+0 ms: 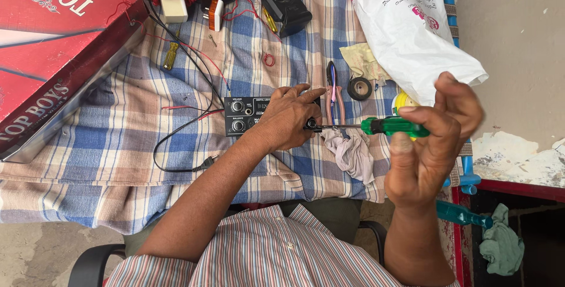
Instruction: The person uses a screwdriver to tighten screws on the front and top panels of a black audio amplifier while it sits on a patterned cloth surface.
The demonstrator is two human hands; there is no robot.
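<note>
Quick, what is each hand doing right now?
Left hand: closed over the small black audio panel with round knobs, holding it on the checked cloth.
Right hand: closed on the green-handled screwdriver.

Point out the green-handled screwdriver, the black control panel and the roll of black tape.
green-handled screwdriver (pixel 393 126), head view, on the green handle.
black control panel (pixel 242 115), head view, on its face between the two left knobs.
roll of black tape (pixel 359 89), head view, on the ring.
</note>
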